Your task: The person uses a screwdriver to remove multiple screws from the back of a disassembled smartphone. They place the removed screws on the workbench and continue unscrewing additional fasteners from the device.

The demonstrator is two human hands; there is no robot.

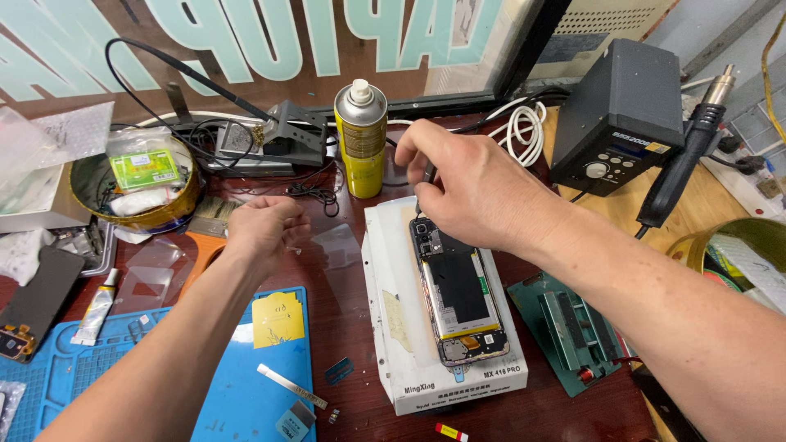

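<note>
An opened phone (456,290) with its back off lies on a white box-shaped machine (393,327) in the middle of the bench. My right hand (471,184) hovers over the phone's top end and pinches a thin dark tool (426,182) that points down at the camera area. My left hand (264,229) is curled loosely to the left, above the dark red bench; whether it grips anything is hidden.
A yellow spray can (361,139) stands behind the phone. A blue work mat (221,385) lies at the lower left with a yellow sticker and small parts. A black hot-air station (618,119) sits at the right, a green fixture (569,327) beside the machine, a round tin (135,184) at the left.
</note>
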